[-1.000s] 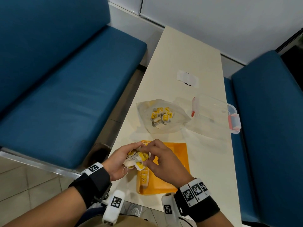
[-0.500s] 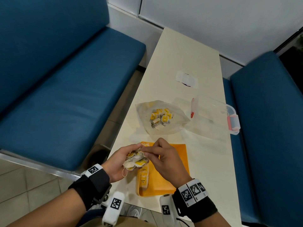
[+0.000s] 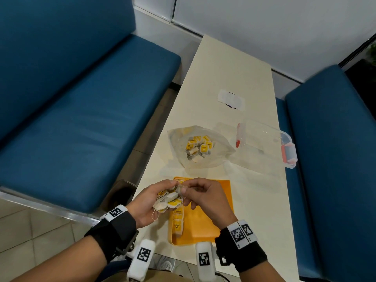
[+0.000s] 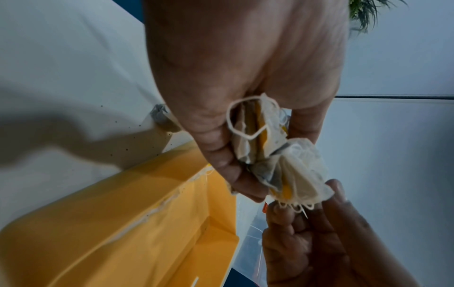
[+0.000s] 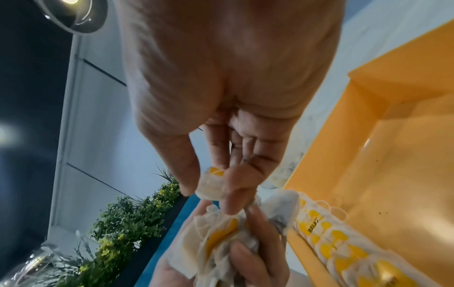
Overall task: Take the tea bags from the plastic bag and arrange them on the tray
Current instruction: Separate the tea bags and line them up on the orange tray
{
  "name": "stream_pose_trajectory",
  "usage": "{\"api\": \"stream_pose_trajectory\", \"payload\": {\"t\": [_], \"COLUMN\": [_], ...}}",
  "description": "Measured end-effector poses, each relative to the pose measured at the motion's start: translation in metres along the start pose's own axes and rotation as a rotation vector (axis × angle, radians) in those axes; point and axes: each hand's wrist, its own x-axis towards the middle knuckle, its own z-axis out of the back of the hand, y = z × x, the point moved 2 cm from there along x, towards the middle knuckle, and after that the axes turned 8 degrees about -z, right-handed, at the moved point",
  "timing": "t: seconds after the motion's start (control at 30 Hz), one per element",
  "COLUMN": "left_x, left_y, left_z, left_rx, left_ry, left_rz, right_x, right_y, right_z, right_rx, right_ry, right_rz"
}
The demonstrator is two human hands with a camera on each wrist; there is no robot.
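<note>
At lower centre, the left hand [image 3: 149, 202] cups a tea-bag clump [image 3: 168, 201] so the right hand's [image 3: 205, 198] fingertips can pinch one bag free above the tray [image 3: 211, 226].

Your left hand [image 3: 149, 200] sits low and center-left in the head view, palm turned up, fingers curled round a clump of tea bags [image 3: 169, 200]. Your right hand [image 3: 205, 198] meets it from the right, back of the hand upward, thumb and forefinger pinching one tea bag [image 5: 211, 184] at the top of the clump; its other fingers seem loosely bent. Both forearms rise from the bottom edge, wrists banded in black.
</note>
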Motion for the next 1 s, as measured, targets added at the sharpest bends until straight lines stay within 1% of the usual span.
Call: {"api": "stream_pose_trajectory", "payload": {"t": [0.27, 0.43, 0.57, 0.63, 0.73, 0.87, 1.0], "left_x": [0.000, 0.000, -0.001, -0.001, -0.001, -0.001, 0.000], "left_y": [0.003, 0.002, 0.002, 0.002, 0.002, 0.002, 0.004], "left_z": [0.006, 0.004, 0.004, 0.004, 0.005, 0.004, 0.008], "left_rx": [-0.007, -0.013, 0.005, 0.004, -0.008, 0.006, 0.032], "left_ry": [-0.047, -0.048, -0.062, -0.061, -0.056, -0.067, -0.073], "left_rz": [0.009, 0.008, 0.010, 0.009, 0.012, 0.018, 0.023], "right_x": [0.002, -0.001, -0.007, -0.011, -0.012, -0.006, 0.003], "right_y": [-0.003, -0.002, -0.005, -0.007, -0.014, -0.032, -0.053], "right_z": [0.010, 0.024, 0.031, 0.032, 0.032, 0.034, 0.037], "right_rx": [-0.177, -0.135, -0.145, -0.152, -0.250, -0.327, -0.435], "right_ry": [-0.139, -0.137, -0.127, -0.148, -0.183, -0.220, -0.253], "right_rz": [0.044, -0.010, -0.040, -0.056, -0.095, -0.193, -0.241]}}
